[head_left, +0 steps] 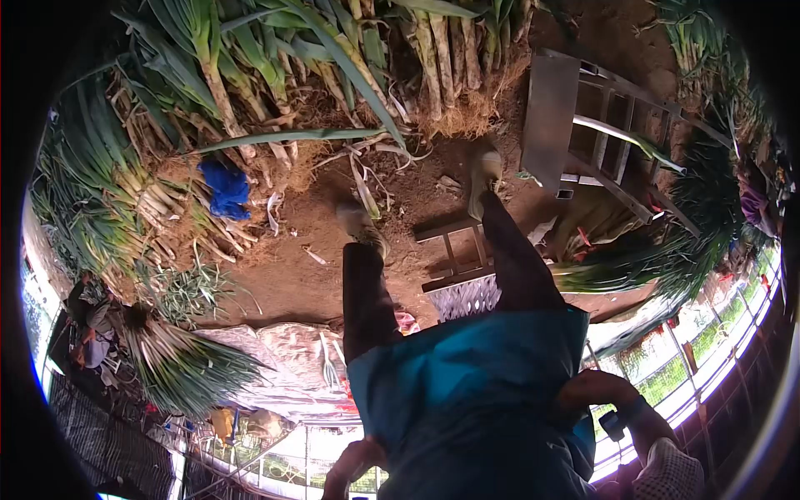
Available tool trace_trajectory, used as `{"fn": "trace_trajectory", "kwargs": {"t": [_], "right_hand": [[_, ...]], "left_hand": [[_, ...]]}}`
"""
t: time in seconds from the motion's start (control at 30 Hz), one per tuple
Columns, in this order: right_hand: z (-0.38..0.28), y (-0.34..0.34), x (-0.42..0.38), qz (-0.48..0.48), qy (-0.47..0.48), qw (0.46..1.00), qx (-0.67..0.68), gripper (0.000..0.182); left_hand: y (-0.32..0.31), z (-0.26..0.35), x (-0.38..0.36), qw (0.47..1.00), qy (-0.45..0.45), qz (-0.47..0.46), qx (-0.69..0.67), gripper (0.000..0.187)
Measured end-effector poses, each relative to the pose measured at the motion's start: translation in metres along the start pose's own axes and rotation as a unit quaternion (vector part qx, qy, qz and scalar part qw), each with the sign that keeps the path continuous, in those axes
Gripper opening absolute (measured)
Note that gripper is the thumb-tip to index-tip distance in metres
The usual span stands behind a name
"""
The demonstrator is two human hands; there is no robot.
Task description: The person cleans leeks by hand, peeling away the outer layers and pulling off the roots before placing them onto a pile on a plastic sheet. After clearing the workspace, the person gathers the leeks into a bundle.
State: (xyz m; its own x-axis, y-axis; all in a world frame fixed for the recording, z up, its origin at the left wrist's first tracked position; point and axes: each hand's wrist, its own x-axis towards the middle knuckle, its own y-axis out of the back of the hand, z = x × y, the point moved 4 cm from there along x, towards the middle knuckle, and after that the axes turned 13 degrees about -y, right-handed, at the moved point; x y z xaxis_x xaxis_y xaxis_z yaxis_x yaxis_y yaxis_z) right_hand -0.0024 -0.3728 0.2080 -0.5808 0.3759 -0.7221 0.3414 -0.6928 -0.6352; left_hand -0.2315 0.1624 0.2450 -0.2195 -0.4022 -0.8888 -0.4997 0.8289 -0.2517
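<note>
We see the left hand [354, 467], grip loosely curled on nothing, and the right hand [602, 390], grip we cannot tell, both back at the hips; the nearest leek bundle [625, 268] lies crosswise on the ground, nearer the right hand.

Open dirt patch [283, 275] in the middle, w/ room to reach down. Blocked up top by a big leek pile [250, 75], more leeks [108, 192] at left. Blue cloth [227, 187] and dry scraps at the pile's edge. Metal rack [554, 117] & leeks [667, 258] shut off the right. Small stool [454, 250] and white basket [467, 296] just by the legs. Sacks [275, 350] & a leek bundle [183, 362] block low left.
</note>
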Motion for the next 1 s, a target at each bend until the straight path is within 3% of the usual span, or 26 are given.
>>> {"fn": "trace_trajectory", "kwargs": {"t": [0.07, 0.13, 0.3, 0.47, 0.57, 0.6, 0.63, 0.67, 0.7, 0.73, 0.77, 0.8, 0.83, 0.87, 0.9, 0.93, 1.0], "right_hand": [[0.014, 0.017, 0.016, 0.028, 0.024, 0.996, 0.086, 0.029], [0.023, 0.038, 0.036, 0.057, 0.035, 0.989, 0.135, 0.028], [0.025, 0.095, 0.1, 0.121, 0.067, 0.97, 0.202, 0.026], [0.019, 0.153, 0.148, 0.166, 0.114, 0.958, 0.206, 0.025], [0.015, 0.191, 0.176, 0.192, 0.153, 0.949, 0.197, 0.025], [0.012, 0.204, 0.184, 0.201, 0.169, 0.945, 0.194, 0.025], [0.011, 0.216, 0.193, 0.21, 0.186, 0.94, 0.194, 0.025], [0.009, 0.229, 0.201, 0.219, 0.204, 0.935, 0.191, 0.025], [0.005, 0.241, 0.21, 0.226, 0.222, 0.93, 0.185, 0.025], [0.003, 0.253, 0.218, 0.234, 0.242, 0.924, 0.18, 0.025], [-0.001, 0.264, 0.226, 0.24, 0.264, 0.918, 0.173, 0.025], [-0.006, 0.274, 0.233, 0.246, 0.286, 0.911, 0.164, 0.025], [-0.01, 0.284, 0.24, 0.249, 0.31, 0.905, 0.154, 0.025], [-0.011, 0.292, 0.247, 0.252, 0.336, 0.896, 0.145, 0.025], [-0.011, 0.3, 0.252, 0.256, 0.365, 0.885, 0.136, 0.025], [-0.007, 0.305, 0.259, 0.259, 0.395, 0.872, 0.129, 0.025], [0.013, 0.305, 0.265, 0.267, 0.442, 0.847, 0.13, 0.026]], "left_hand": [[0.057, -0.03, 0.031, 0.994, 0.016, 0.098, -0.036, 0.037], [0.095, -0.045, 0.048, 0.982, -0.013, 0.183, 0.053, 0.036], [0.185, -0.019, 0.086, 0.945, -0.08, 0.292, 0.125, 0.033], [0.29, 0.104, 0.181, 0.921, -0.224, 0.311, 0.067, 0.033], [0.315, 0.253, 0.272, 0.911, -0.373, 0.172, -0.024, 0.033], [0.256, 0.339, 0.289, 0.842, -0.46, 0.163, 0.228, 0.031], [0.206, 0.393, 0.285, 0.694, -0.409, 0.169, 0.568, 0.027], [0.156, 0.447, 0.28, 0.424, -0.351, 0.191, 0.813, 0.024], [0.144, 0.478, 0.276, 0.368, -0.339, 0.231, 0.834, 0.024], [0.08, 0.498, 0.248, 0.379, -0.394, 0.324, 0.772, 0.028], [0.028, 0.507, 0.227, 0.359, -0.395, 0.359, 0.766, 0.03], [-0.03, 0.503, 0.202, 0.342, -0.442, 0.346, 0.754, 0.034], [-0.085, 0.491, 0.181, 0.382, -0.435, 0.357, 0.733, 0.032], [-0.114, 0.473, 0.17, 0.366, -0.52, 0.363, 0.681, 0.03], [-0.135, 0.463, 0.163, 0.312, -0.559, 0.333, 0.692, 0.029], [-0.151, 0.438, 0.157, 0.311, -0.585, 0.297, 0.687, 0.024], [-0.181, 0.379, 0.139, 0.257, -0.618, 0.299, 0.68, 0.025]]}}
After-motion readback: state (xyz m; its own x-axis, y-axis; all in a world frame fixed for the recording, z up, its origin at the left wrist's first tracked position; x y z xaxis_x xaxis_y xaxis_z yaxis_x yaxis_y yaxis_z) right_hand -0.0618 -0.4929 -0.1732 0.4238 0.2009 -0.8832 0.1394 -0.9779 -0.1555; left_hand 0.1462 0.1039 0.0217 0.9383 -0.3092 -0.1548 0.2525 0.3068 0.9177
